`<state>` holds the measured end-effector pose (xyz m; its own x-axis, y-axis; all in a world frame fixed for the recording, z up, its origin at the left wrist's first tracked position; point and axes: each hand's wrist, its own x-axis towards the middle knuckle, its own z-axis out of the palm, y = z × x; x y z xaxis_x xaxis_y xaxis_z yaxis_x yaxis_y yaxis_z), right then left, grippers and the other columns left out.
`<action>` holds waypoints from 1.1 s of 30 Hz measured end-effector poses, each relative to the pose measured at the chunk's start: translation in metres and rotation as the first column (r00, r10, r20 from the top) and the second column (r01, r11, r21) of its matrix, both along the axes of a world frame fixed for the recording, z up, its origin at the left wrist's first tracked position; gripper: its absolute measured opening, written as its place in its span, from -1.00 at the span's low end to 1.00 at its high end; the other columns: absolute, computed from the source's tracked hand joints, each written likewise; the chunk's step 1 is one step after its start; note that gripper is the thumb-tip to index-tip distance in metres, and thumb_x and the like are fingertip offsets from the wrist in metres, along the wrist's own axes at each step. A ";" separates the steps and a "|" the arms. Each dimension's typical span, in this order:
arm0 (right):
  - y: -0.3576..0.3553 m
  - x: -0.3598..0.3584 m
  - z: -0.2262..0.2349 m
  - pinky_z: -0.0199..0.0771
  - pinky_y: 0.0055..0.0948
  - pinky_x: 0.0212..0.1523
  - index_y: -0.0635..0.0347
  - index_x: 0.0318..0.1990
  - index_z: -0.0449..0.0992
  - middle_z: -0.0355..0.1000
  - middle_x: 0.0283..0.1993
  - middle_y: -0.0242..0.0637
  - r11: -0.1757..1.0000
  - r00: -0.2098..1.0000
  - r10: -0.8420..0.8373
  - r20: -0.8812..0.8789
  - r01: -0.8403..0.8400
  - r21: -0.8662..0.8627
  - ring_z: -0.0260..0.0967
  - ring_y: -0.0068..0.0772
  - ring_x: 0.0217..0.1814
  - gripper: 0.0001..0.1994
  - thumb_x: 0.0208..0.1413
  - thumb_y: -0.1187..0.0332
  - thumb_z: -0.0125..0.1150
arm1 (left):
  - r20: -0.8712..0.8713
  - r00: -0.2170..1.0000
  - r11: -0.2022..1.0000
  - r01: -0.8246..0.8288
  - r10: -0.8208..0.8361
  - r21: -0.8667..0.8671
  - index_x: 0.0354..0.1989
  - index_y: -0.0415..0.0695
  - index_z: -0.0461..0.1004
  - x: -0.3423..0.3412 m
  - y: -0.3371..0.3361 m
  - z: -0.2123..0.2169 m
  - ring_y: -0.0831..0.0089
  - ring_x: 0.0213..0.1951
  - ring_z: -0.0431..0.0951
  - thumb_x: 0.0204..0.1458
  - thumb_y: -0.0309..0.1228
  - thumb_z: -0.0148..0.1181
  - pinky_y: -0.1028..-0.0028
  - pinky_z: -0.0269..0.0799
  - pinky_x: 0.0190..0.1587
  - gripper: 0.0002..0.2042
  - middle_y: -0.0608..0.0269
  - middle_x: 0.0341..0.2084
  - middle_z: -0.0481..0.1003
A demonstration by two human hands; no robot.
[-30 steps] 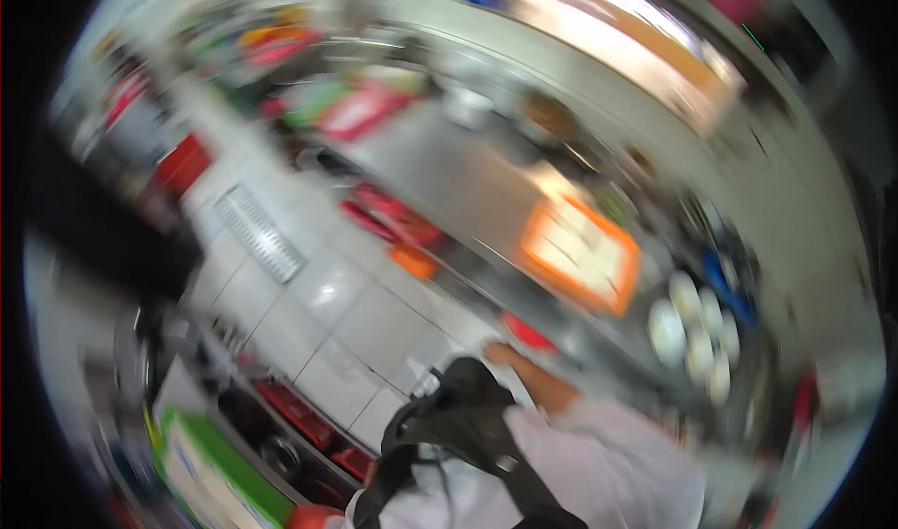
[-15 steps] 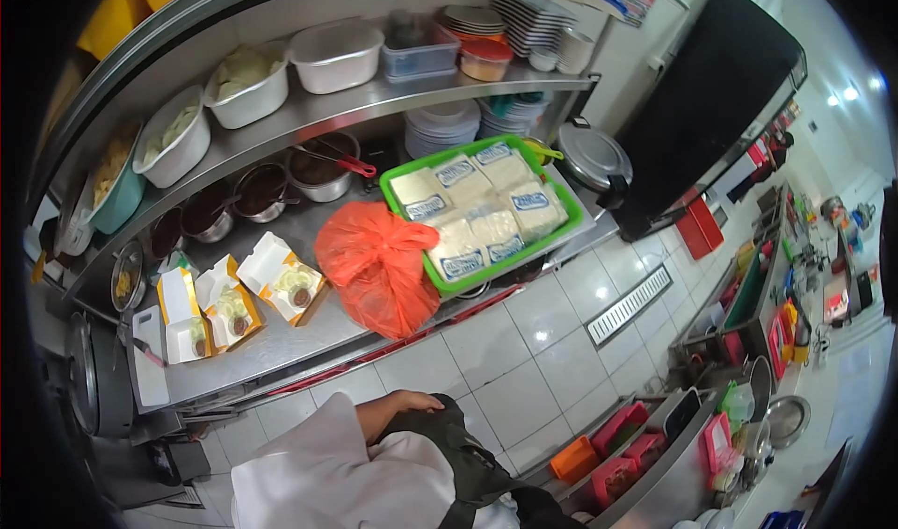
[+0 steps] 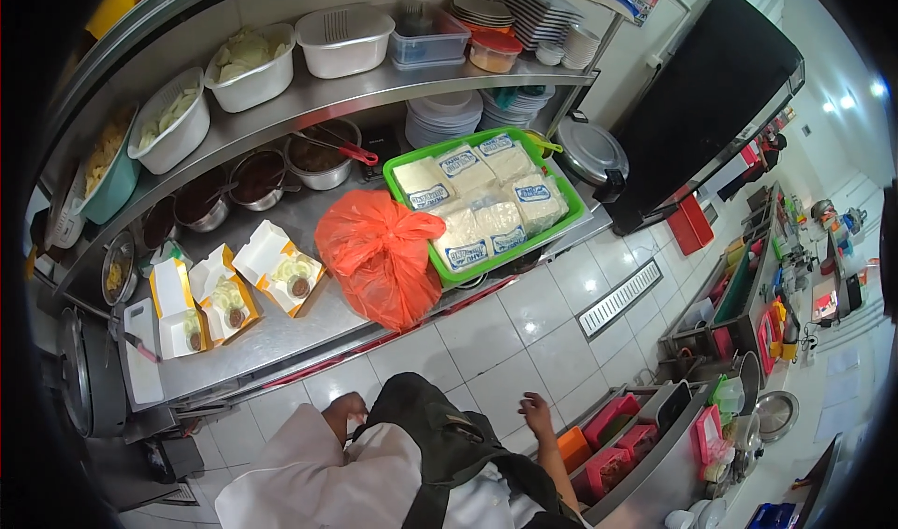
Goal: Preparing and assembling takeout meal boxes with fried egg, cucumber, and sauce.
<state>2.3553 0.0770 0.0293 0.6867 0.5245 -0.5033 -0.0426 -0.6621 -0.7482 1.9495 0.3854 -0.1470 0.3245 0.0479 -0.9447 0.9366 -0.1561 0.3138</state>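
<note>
Steel counter [image 3: 281, 333] held orange bag [image 3: 379, 256], beside green tray [image 3: 561, 225]. Bag looked soft, crinkly, maybe heavy; best grabbed at top. Left hand [image 3: 342, 410], right hand [image 3: 536, 412] empty, grip loose, low.

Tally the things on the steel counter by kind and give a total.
Open takeaway boxes: 3
Orange plastic bag: 1
Green tray of wrapped white blocks: 1
Steel pots: 3
Total: 8
</note>
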 end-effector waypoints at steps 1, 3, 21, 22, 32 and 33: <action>0.011 -0.017 -0.002 0.43 -0.45 -0.38 0.32 0.04 0.37 0.48 -0.24 -0.13 0.996 0.996 0.085 -0.038 -0.085 0.001 0.50 -0.36 -0.33 -0.65 0.09 0.40 0.04 | 0.043 0.982 0.982 -0.184 0.185 -0.045 -0.63 -0.19 0.56 -0.011 0.006 -0.012 0.41 -0.58 0.48 -0.10 -0.34 0.24 0.40 0.38 -0.51 -0.80 0.21 -0.66 0.51; 0.020 -0.049 -0.016 0.45 -0.42 -0.30 0.30 0.02 0.39 0.50 -0.27 -0.11 0.982 0.971 0.191 -0.146 -0.187 0.034 0.49 -0.37 -0.34 -0.64 0.07 0.36 0.06 | 0.447 0.885 0.989 0.085 -0.132 0.124 -0.64 -0.18 0.54 -0.026 0.031 -0.037 0.47 -0.65 0.44 -0.15 -0.42 0.21 0.40 0.33 -0.61 -0.87 0.21 -0.72 0.44; -0.266 -0.130 -0.101 0.36 -0.46 -0.60 0.24 -0.19 0.47 0.41 -0.49 -0.32 0.778 0.769 -0.609 -0.193 0.532 -0.335 0.41 -0.43 -0.56 -0.76 0.05 0.29 0.05 | 0.460 0.886 0.999 0.042 -0.053 0.034 -0.02 -0.29 0.38 0.284 -0.032 0.084 0.37 -0.57 0.53 0.00 -0.38 0.14 0.38 0.48 -0.48 -0.63 0.11 -0.57 0.51; -0.265 -0.134 -0.107 0.36 -0.46 -0.60 0.24 -0.19 0.47 0.41 -0.49 -0.32 0.766 0.756 -0.626 -0.193 0.548 -0.338 0.41 -0.43 -0.56 -0.76 0.05 0.29 0.05 | 0.460 0.888 0.999 0.021 -0.005 -0.031 0.01 -0.30 0.36 0.288 -0.038 0.084 0.36 -0.56 0.54 0.01 -0.39 0.13 0.39 0.49 -0.47 -0.61 0.11 -0.56 0.52; -0.161 -0.114 -0.106 0.50 -0.36 -0.23 0.25 -0.16 0.54 0.53 -0.31 -0.03 0.971 0.996 -0.041 0.075 0.058 -0.232 0.53 -0.24 -0.31 -0.59 -0.09 0.13 0.20 | 0.509 0.805 0.945 0.190 -0.306 0.267 -0.06 -0.35 0.42 0.234 -0.019 0.052 0.38 -0.45 0.55 -0.06 -0.34 0.22 0.42 0.47 -0.37 -0.59 0.04 -0.48 0.55; -0.164 -0.108 -0.109 0.47 -0.33 -0.22 0.33 -0.11 0.51 0.53 -0.23 -0.01 0.958 0.995 -0.096 0.029 0.100 -0.270 0.51 -0.15 -0.25 -0.49 -0.18 0.12 0.33 | 0.474 0.852 0.969 0.141 -0.222 0.202 -0.08 -0.35 0.43 0.236 -0.025 0.056 0.40 -0.46 0.54 -0.07 -0.34 0.22 0.40 0.46 -0.40 -0.60 0.05 -0.49 0.55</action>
